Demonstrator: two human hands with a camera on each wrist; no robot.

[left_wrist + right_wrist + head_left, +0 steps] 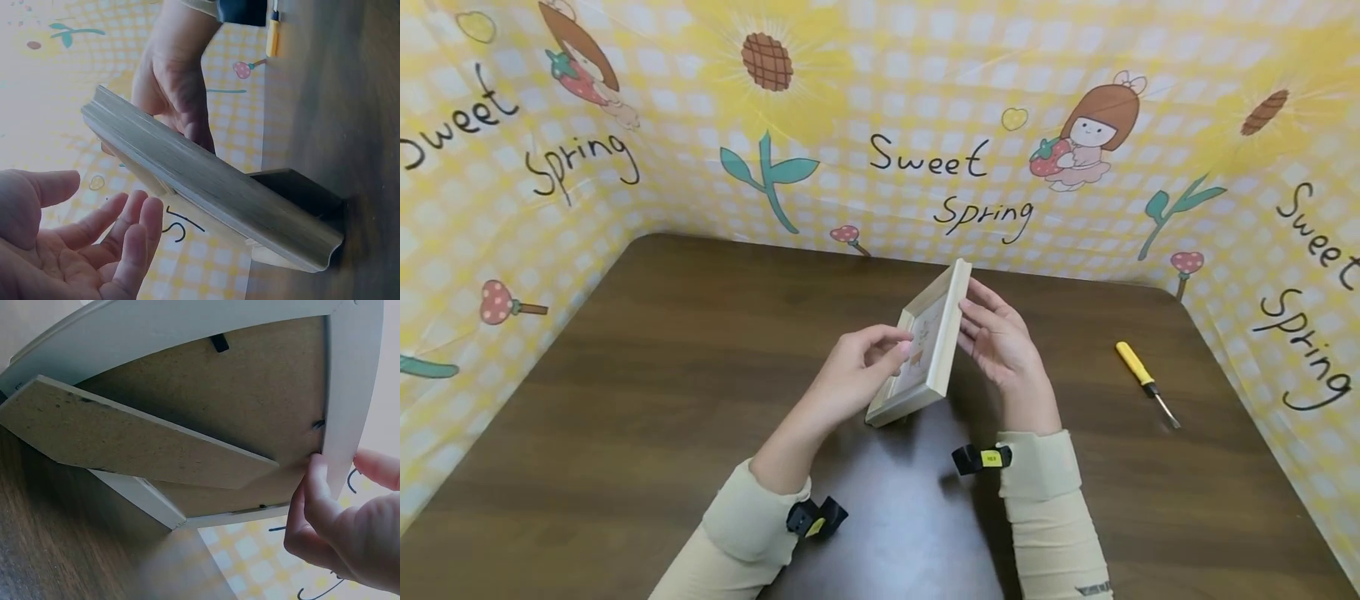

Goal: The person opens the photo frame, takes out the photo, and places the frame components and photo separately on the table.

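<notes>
A cream picture frame stands tilted on the table, its lower edge close to the wood. My right hand holds it at the upper side edge; in the right wrist view, the fingertips press by the brown backboard and the thumb is at the outer rim. The backboard's support leg is swung out toward the table, and small black tabs sit along the opening. In front of the picture, my left hand has loosely bent fingers, thumb apart in the left wrist view, gripping nothing.
A yellow-handled screwdriver lies on the dark wooden table to the right. Yellow checked cloth with flower and girl prints rises around the back and both sides.
</notes>
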